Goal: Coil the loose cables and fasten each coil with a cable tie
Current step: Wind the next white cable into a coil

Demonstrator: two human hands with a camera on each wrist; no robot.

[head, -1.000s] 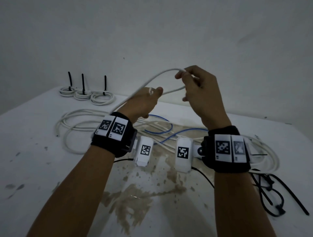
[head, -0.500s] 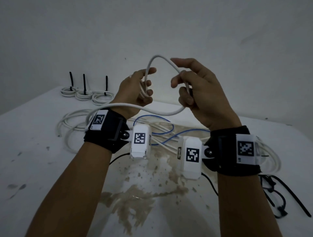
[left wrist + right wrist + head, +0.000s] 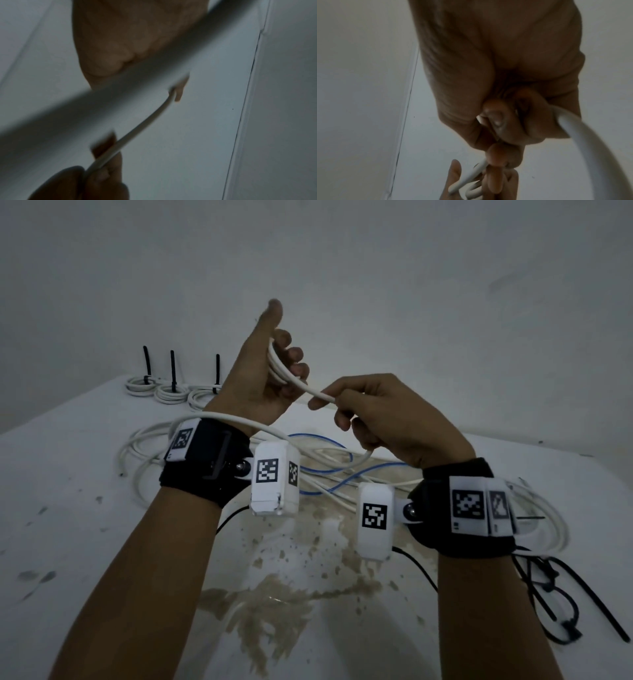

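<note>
Behind hands [image 3: 394, 416]: 3 tied coils [image 3: 171, 392]

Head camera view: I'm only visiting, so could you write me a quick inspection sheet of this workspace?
Surface: white table, brown stain and dark specks near the front.
Job's things: white cable looped in the left hand; three tied coils at the back left.
Clutter: black cable ties lying loose at the right.
Grippers: left hand's fingers curl round the loops, thumb up; right hand pinches the same cable.
Cables: loose white cables and a blue cable spread behind the wrists.
Surroundings: plain pale wall.
</note>
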